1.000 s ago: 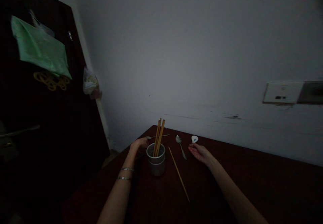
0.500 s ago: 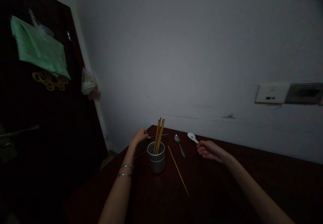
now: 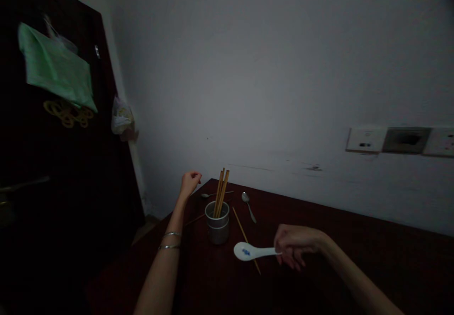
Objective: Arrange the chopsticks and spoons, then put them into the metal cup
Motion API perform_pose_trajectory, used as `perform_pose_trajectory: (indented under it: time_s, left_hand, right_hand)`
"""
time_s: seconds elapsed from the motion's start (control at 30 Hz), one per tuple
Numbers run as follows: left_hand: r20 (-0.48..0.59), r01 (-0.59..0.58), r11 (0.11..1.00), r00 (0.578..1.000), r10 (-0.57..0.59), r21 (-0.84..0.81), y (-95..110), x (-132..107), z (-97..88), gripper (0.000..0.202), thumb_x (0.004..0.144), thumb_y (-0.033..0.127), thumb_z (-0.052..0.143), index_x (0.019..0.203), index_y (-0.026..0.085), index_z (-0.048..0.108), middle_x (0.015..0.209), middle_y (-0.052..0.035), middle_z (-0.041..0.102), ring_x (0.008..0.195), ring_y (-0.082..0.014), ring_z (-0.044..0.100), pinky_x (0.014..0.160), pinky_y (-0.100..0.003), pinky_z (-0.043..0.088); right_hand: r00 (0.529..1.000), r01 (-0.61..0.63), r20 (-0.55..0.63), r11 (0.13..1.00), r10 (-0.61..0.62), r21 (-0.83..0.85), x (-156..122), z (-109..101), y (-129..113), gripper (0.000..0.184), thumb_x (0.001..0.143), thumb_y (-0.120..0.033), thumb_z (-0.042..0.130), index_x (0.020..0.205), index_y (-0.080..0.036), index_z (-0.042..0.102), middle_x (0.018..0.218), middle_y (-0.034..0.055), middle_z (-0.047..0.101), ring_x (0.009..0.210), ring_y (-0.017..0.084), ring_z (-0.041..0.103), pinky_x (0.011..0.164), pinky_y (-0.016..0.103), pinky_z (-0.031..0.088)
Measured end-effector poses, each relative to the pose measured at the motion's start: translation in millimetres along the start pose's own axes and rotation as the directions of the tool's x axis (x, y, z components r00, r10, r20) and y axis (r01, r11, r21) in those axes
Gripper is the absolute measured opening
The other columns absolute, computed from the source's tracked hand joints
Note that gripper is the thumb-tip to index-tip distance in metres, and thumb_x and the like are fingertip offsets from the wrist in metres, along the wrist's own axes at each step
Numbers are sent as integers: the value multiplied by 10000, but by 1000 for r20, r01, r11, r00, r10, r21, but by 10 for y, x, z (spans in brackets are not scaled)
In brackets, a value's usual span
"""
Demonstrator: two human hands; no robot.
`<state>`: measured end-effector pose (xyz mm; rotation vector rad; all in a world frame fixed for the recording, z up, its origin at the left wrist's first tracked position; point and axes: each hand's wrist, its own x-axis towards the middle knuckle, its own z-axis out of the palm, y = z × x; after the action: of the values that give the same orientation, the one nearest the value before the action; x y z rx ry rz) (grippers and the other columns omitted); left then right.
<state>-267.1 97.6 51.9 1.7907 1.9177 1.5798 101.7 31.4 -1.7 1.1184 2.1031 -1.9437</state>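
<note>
My right hand pinches the handle end of a white ceramic soup spoon with a blue mark in its bowl. The spoon is held over a lone chopstick. My left hand is up near the table's far left corner, its fingers curled, with nothing visible in them. Just right of it and lower lies a metal spoon, partly behind the chopsticks. A metal cup between my arms holds several upright chopsticks. Another metal spoon rests right of the cup.
The dark red table meets a pale wall. Another chopstick lies left of the cup. On the left, a dark door carries a green cloth and a plastic bag. Wall sockets are at the right.
My right hand has brought the white soup spoon nearer and leftward, over the chopstick. My left hand has let go of the metal spoon and moved up and left. The view has shifted slightly.
</note>
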Motion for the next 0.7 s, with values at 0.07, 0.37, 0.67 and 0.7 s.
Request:
perform_pose_trajectory:
  time_s: [0.07,0.37,0.67,0.7]
  left_hand:
    - [-14,6,998,1000,-7,-64,61,-2,-6,258,672,328,471,678,122,626,450,16,534,367,-86,420,417,-191,320]
    - [-108,-79,993,992,69,-90,209,-17,-52,290,699,368,475,700,119,624,434,19,522,365,-76,416,411,-179,319]
    - [-86,-91,986,993,79,-139,307,-35,-62,309,726,371,476,765,105,628,444,20,511,384,-66,397,402,-172,298]
    - [-88,-94,983,993,80,-157,317,-35,-62,311,726,375,480,771,105,627,443,23,507,380,-63,389,398,-173,294]
  right_hand:
    - [994,-16,103,999,21,-46,175,49,-68,216,603,-198,486,675,-99,664,504,15,610,386,90,564,301,130,397]
    - [977,-43,205,997,57,-71,578,73,-188,181,603,-228,571,692,-98,661,494,0,615,387,86,565,332,135,417]
    - [973,-26,228,998,39,-60,689,43,-135,194,656,-271,603,724,-101,665,525,2,625,418,84,582,356,130,430]
    - [972,-31,230,997,45,-64,693,44,-131,194,657,-276,606,720,-102,665,525,2,625,418,84,582,357,130,430]
